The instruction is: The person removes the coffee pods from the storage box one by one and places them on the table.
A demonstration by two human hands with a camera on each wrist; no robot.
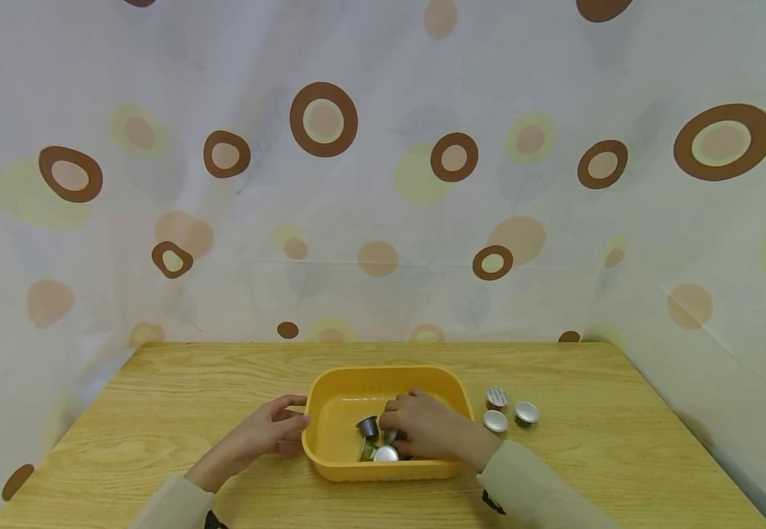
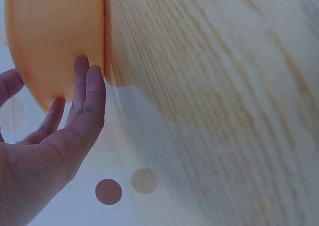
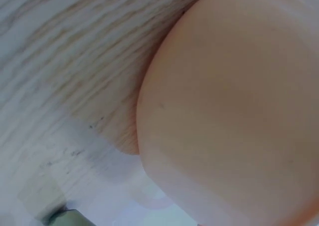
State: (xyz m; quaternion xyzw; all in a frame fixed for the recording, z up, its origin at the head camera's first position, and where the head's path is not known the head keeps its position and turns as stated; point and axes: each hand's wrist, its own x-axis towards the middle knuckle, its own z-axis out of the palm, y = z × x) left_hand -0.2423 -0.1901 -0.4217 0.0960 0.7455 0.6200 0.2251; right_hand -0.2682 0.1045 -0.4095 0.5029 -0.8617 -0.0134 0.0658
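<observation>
A yellow plastic basin [image 1: 330, 471] stands on the wooden table with several coffee capsules inside. My left hand [image 1: 270, 430] is at its left end, the fairly straight fingers [image 2: 93, 94] touching the outer wall and the thumb near the rim. Reaching over the right side, my right hand [image 1: 426, 425] has its fingers bent down among the capsules; whether they pinch one I cannot tell. Beside those fingers lie a dark grey capsule [image 1: 368, 427], a green capsule [image 1: 367, 450] and a silver-lidded capsule [image 1: 386, 454]. The right wrist view shows the basin's outer wall [image 3: 224, 101] but no hand.
Right of the basin, three capsules sit on the table [image 1: 575, 441]: one with a printed lid [image 1: 497, 397], a silver-topped one [image 1: 526, 412] and another silver-topped one [image 1: 495, 421]. A patterned curtain [image 1: 383, 206] hangs behind and at both sides.
</observation>
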